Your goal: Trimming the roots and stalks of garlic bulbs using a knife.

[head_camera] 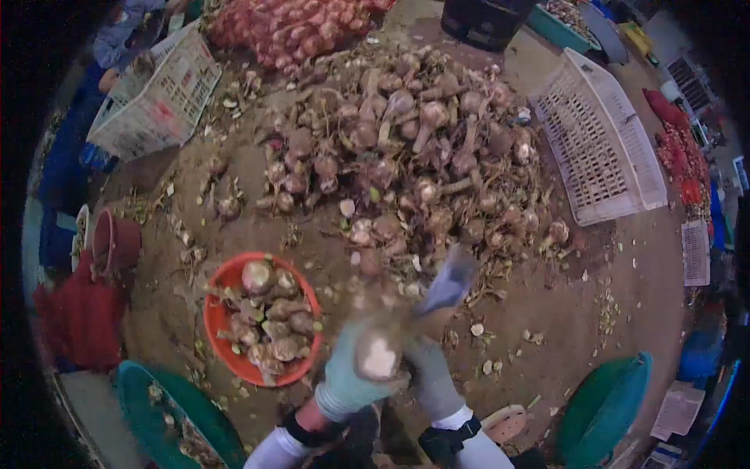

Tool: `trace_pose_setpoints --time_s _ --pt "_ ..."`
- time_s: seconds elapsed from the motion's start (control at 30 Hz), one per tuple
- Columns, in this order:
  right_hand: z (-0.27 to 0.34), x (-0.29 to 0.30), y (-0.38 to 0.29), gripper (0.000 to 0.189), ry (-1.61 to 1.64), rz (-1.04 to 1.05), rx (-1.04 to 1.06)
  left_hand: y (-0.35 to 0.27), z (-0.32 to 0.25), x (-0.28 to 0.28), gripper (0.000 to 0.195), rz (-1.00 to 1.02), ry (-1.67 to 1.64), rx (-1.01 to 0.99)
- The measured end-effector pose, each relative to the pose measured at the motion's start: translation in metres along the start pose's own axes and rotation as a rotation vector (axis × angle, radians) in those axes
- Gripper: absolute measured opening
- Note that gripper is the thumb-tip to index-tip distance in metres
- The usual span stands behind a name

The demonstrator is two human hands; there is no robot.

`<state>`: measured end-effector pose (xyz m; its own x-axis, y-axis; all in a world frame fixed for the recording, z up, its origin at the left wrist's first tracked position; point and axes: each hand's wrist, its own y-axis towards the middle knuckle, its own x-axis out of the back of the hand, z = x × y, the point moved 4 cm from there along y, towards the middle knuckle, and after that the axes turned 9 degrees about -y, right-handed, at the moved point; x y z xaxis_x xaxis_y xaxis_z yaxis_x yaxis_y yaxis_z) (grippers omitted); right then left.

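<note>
My left hand (pixel 343 375), in a pale green glove, grips a garlic bulb (pixel 378 357) whose white cut face points up towards me. Just beside it, my right hand (pixel 433 375), in a grey glove, is closed around a knife (pixel 450 281). The broad blade is blurred and slants up and right from the hand; the far side of the bulb is blurred too. Left of my hands stands an orange-red plastic bowl (pixel 212 343) with several garlic bulbs (pixel 287 322) in it. Ahead lies a large heap of garlic bulbs (pixel 404 140) with stems and roots on.
White plastic crates stand at the left (pixel 170 111) and right (pixel 592 140). Behind the heap are a red mesh sack of garlic (pixel 299 29) and a black bucket (pixel 486 23). Green tubs (pixel 170 404) (pixel 609 404) flank me. Part of a person (pixel 117 41) shows upper left.
</note>
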<state>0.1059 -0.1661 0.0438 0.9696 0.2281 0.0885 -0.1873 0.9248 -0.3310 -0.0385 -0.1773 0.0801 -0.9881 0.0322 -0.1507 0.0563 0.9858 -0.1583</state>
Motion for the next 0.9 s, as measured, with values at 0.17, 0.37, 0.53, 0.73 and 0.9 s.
trace_pose_setpoints --time_s 0.17,0.37,0.53,0.73,0.9 --pt "0.02 0.016 0.007 0.02 -0.165 -0.133 -0.099 -0.001 -0.005 0.023 0.074 -0.369 0.26 -0.097" --pt "-0.035 -0.005 -0.012 0.03 -0.545 0.219 -0.13 -0.011 0.023 0.04 0.071 -0.363 -0.33 0.141" --pt "-0.087 0.019 0.011 0.031 -0.6 0.15 -0.15 -0.027 -0.025 0.1 0.067 -0.556 0.194 0.011" --pt "-0.026 0.013 0.151 0.022 -0.846 -0.364 0.307 -0.016 -0.019 0.064 0.06 -0.374 0.09 0.08" --pt "-0.072 0.016 0.127 0.022 -0.423 -0.344 0.09 -0.006 0.042 0.031 0.061 -0.154 -0.4 0.482"
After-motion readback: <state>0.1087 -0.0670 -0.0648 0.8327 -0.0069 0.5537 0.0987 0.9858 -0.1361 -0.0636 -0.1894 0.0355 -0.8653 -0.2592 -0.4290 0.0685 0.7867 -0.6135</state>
